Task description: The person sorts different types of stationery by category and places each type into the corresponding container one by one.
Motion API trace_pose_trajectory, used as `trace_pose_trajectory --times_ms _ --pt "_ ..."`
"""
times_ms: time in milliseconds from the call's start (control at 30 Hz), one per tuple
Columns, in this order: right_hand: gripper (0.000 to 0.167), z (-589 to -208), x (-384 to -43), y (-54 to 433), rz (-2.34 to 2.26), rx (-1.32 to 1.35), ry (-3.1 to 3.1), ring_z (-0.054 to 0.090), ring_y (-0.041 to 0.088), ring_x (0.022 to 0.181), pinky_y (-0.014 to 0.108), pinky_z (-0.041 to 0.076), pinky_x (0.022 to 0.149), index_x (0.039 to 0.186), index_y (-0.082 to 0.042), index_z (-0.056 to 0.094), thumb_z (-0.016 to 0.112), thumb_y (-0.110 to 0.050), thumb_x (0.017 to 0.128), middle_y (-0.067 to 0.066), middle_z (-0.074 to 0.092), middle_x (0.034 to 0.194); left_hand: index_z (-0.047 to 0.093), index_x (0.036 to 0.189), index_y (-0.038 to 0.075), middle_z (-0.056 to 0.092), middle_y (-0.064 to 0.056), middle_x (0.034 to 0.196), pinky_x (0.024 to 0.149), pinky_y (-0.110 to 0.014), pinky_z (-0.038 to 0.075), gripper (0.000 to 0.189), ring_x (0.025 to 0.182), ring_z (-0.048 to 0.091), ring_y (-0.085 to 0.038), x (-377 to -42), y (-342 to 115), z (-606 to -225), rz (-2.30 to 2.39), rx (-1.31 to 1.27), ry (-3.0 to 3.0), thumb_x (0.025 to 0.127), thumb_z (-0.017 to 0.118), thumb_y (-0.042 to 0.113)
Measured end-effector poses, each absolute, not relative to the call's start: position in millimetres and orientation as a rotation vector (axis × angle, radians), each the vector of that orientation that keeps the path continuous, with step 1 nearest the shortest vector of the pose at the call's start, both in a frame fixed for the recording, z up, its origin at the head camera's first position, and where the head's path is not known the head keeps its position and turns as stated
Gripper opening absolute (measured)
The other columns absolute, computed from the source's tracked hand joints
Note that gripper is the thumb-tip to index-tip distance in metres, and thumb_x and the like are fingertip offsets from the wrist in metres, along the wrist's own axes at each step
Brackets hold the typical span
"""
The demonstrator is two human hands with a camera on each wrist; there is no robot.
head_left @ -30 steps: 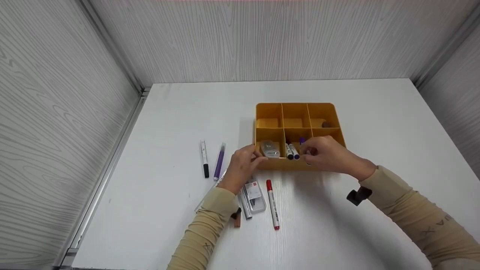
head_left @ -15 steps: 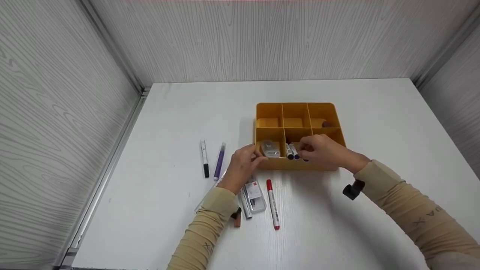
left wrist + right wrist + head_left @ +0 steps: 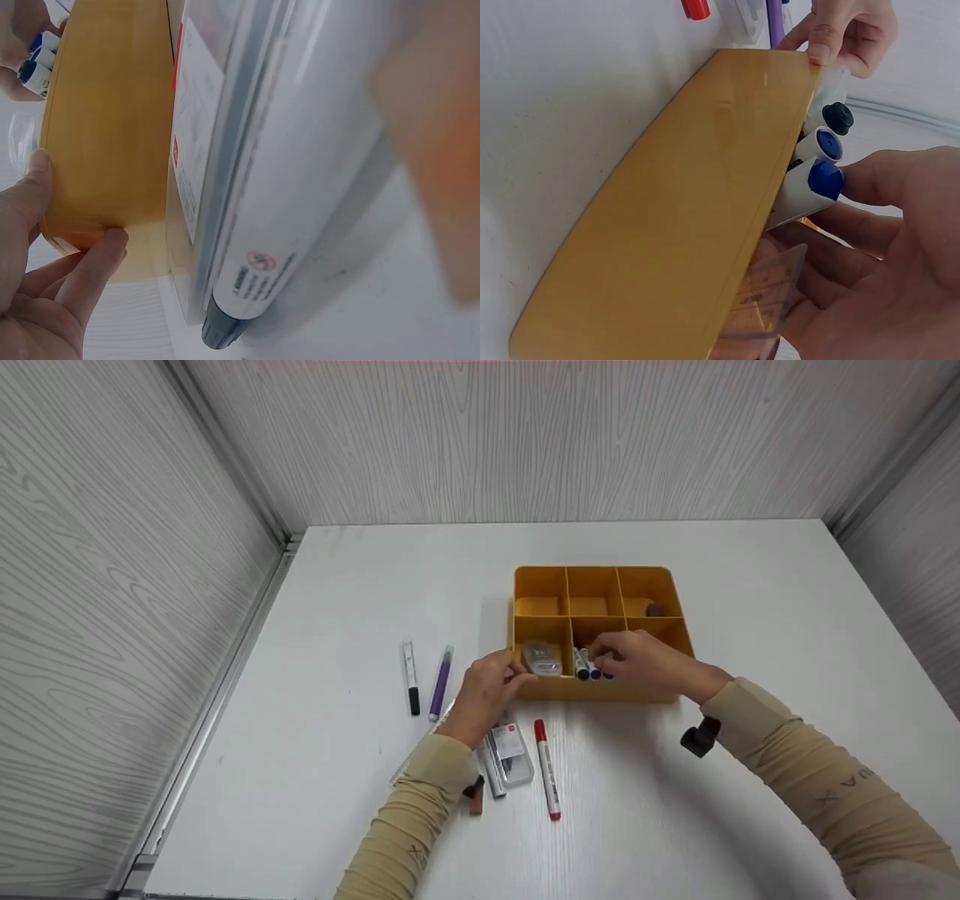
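Observation:
A yellow six-compartment organizer box [image 3: 592, 691] sits on the white table. My left hand [image 3: 484, 694] grips its near left corner, thumb at the rim and fingers against the outer wall. Over the front middle compartment, my right hand [image 3: 641, 658] pinches a blue-ended white marker [image 3: 804, 191] between thumb and fingers. Two more markers lean beside it there, one with a dark end [image 3: 838, 118] and one with a blue end [image 3: 826, 144]. A clear plastic case [image 3: 541, 658] lies in the front left compartment. Another clear case [image 3: 761, 296] shows below my right fingers in the right wrist view.
Left of the box lie a black-capped marker [image 3: 410, 679] and a purple marker [image 3: 441, 686]. In front are a red marker [image 3: 547, 769], a labelled clear case [image 3: 511, 757], a grey-white marker [image 3: 493, 766] and an orange-brown piece [image 3: 476, 802]. A small brown object [image 3: 653, 610] sits in the back right compartment.
My right hand has shifted slightly left, bringing its marker down beside the other two in the middle compartment. My left hand has stayed on the box corner.

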State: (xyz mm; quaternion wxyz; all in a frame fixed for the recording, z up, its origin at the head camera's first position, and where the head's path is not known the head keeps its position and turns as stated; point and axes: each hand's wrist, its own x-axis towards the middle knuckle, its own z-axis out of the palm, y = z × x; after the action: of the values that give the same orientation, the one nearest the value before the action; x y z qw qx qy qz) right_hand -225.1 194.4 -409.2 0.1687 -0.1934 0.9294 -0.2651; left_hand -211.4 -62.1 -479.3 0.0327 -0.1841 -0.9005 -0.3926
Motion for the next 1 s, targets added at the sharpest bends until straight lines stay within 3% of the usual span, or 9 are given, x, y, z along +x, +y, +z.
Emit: trace_pose_trajectory --times_ms 333,567,1000 --pt "0.023 -414 -222 193 -0.77 -0.642 2.661 0.058 0.017 0.079 0.032 0.052 0.075 0.116 0.0 0.065 0.049 -0.011 0.102 0.012 0.07 0.103 0.062 0.094 0.011 0.068 -0.001 0.095 0.077 -0.026 0.054 0.021 0.086 0.06 -0.012 -211 -61 -479 -1.206 -0.574 -2.764 0.091 0.069 0.03" --pt "0.024 -414 -219 192 -0.76 -0.673 2.734 0.057 0.018 0.079 0.031 0.051 0.072 0.112 0.003 0.065 0.052 -0.015 0.102 0.011 0.068 0.096 0.062 0.092 0.009 0.069 -0.003 0.093 0.077 -0.027 0.055 0.021 0.086 0.061 -0.011 -211 -60 -478 -1.158 -0.586 -2.76 0.09 0.07 0.029" --pt "0.023 -399 -202 185 -0.719 -0.687 2.947 0.059 0.022 0.084 0.038 0.057 0.077 0.107 0.001 0.066 0.056 -0.019 0.101 0.013 0.067 0.101 0.063 0.092 0.009 0.07 -0.003 0.095 0.078 -0.027 0.055 0.021 0.088 0.062 -0.012 -212 -61 -477 -1.177 -0.583 -2.741 0.09 0.07 0.029"
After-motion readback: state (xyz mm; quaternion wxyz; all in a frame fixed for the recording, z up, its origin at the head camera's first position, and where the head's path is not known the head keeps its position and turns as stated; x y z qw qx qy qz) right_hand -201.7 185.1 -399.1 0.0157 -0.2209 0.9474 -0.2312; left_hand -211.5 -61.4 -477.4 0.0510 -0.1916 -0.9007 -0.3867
